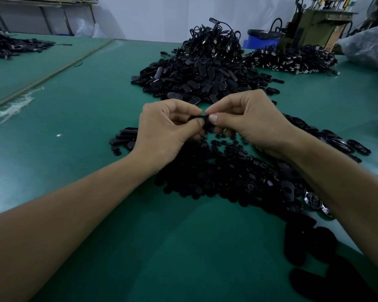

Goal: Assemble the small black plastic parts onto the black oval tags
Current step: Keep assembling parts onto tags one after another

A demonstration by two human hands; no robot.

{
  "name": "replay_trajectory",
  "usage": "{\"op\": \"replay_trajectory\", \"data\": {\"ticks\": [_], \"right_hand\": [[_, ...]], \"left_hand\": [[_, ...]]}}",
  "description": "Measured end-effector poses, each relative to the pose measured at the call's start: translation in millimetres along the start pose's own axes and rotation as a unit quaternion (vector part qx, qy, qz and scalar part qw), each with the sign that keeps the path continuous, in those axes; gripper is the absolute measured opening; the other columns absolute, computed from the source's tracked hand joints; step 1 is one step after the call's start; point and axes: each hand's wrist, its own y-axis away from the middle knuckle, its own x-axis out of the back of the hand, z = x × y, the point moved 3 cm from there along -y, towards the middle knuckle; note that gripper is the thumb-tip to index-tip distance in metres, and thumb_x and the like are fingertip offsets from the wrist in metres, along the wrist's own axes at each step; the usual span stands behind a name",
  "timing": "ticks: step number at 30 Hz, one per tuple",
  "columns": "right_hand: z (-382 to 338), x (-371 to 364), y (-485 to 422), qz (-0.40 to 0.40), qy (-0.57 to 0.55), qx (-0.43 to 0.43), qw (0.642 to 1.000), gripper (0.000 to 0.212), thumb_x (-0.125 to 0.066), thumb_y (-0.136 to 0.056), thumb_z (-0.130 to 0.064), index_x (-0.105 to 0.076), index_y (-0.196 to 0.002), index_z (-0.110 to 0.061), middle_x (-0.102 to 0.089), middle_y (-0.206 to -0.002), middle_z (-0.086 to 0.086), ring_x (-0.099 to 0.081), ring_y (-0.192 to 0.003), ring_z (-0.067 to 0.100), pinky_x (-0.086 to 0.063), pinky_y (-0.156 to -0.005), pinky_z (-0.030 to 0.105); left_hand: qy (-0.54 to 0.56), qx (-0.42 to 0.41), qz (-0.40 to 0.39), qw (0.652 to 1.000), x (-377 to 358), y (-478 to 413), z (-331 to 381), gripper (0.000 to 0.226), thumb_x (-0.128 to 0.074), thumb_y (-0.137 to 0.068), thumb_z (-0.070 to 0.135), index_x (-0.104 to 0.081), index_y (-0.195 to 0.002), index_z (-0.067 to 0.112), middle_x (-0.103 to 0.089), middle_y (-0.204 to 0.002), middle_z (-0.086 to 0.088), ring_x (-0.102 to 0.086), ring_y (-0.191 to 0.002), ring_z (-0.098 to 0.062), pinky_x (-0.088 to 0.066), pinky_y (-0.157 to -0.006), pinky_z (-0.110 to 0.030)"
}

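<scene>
Both left hand (166, 129) and right hand (251, 120) pinch one oval tag (197, 117) between them; green counter (79, 118) stretches widest toward nine o'clock.

arms: both forearms (74, 214) were bare up to the frame edge
left hand (166, 129): was bare
right hand (249, 123): was bare; thumbnail (213, 118) short, rounded

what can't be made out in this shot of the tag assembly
Head view, black oval tag: mostly covered by the fingers of the left hand and right hand; whether anything is seated on it is hidden.
Head view, near pile: too dark to separate pieces.
Head view, green machine: cut off by the top edge.
</scene>
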Motion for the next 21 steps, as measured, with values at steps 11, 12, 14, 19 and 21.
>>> {"op": "replay_trajectory", "data": {"ticks": [11, 12, 14, 19, 21], "right_hand": [[22, 18, -5, -0.065, 0.367, -0.150, 0.916, 0.014, -0.063, -0.098, -0.025, -0.072, -0.106, -0.018, -0.063, -0.096, 0.005, -0.060, -0.080, 0.018, -0.046, -0.070, 0.027], [23, 18, -5, -0.054, 0.358, -0.142, 0.921, 0.011, -0.064, -0.097, -0.020, -0.073, -0.103, -0.020, -0.062, -0.094, 0.004, -0.060, -0.078, 0.016, -0.044, -0.065, 0.022], [24, 20, -6, -0.040, 0.341, -0.137, 0.929, 0.010, -0.065, -0.095, -0.015, -0.074, -0.096, -0.019, -0.061, -0.087, -0.001, -0.060, -0.076, 0.009, -0.040, -0.056, 0.014], [25, 23, -6, -0.054, 0.304, -0.151, 0.939, 0.009, -0.068, -0.093, -0.021, -0.076, -0.092, -0.017, -0.064, -0.083, -0.010, -0.062, -0.081, 0.005, -0.043, -0.057, 0.013], [22, 26, -5, -0.068, 0.293, -0.167, 0.939, 0.009, -0.070, -0.092, -0.025, -0.076, -0.090, -0.018, -0.068, -0.090, -0.006, -0.063, -0.084, 0.009, -0.044, -0.060, 0.018]], "left_hand": [[-0.120, -0.017, 0.117, 0.986, 18, -9, 3, 0.018, -0.074, -0.088, 0.009, -0.074, -0.088, 0.027, -0.072, -0.066, 0.014, -0.069, -0.053, -0.007, -0.054, -0.056, -0.015], [-0.129, -0.015, 0.124, 0.984, 20, -10, 4, 0.021, -0.074, -0.087, 0.009, -0.073, -0.084, 0.030, -0.071, -0.066, 0.017, -0.068, -0.053, -0.005, -0.053, -0.055, -0.013], [-0.162, -0.016, 0.136, 0.977, 23, -12, 6, 0.028, -0.073, -0.085, 0.011, -0.070, -0.078, 0.038, -0.067, -0.065, 0.027, -0.065, -0.057, 0.003, -0.050, -0.059, -0.008], [-0.223, -0.010, 0.150, 0.963, 29, -14, 5, 0.019, -0.078, -0.080, 0.024, -0.069, -0.078, 0.041, -0.066, -0.069, 0.026, -0.066, -0.072, 0.008, -0.056, -0.074, -0.018], [-0.239, 0.005, 0.154, 0.959, 32, -14, 2, 0.012, -0.078, -0.079, 0.029, -0.071, -0.082, 0.039, -0.068, -0.073, 0.023, -0.068, -0.080, 0.003, -0.058, -0.081, -0.030]]}}
